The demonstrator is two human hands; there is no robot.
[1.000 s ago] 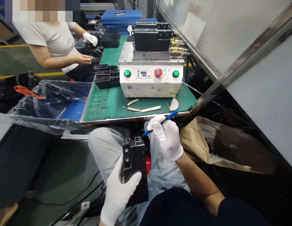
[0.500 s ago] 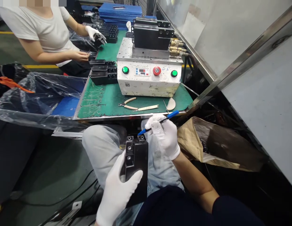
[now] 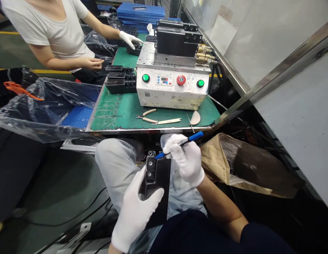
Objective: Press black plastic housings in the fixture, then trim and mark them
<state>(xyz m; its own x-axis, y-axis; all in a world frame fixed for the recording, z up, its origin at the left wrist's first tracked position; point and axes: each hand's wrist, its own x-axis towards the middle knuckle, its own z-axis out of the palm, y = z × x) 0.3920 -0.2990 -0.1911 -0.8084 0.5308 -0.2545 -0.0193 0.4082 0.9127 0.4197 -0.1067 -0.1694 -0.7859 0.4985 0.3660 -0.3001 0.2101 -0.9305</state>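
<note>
**Left hand (image 3: 134, 215) clamps black block (image 3: 157, 185); right hand (image 3: 186, 158) pinches blue marker (image 3: 183, 144)**

Left of the white bench machine (image 3: 172, 90): plastic-lined bin (image 3: 47, 109), co-worker's gloved hands (image 3: 129, 39), stacked black blocks (image 3: 120, 84) on green mat (image 3: 111, 118). In front of it: pliers (image 3: 146, 118), at the mat's edge. Below it, over the lap: block, gripped closed in the left glove, fingers covering its lower face. Marker held between closed right fingertips, tip at block's top end; contact cannot be told. Right of it: brown paper bag (image 3: 240, 165).
</note>
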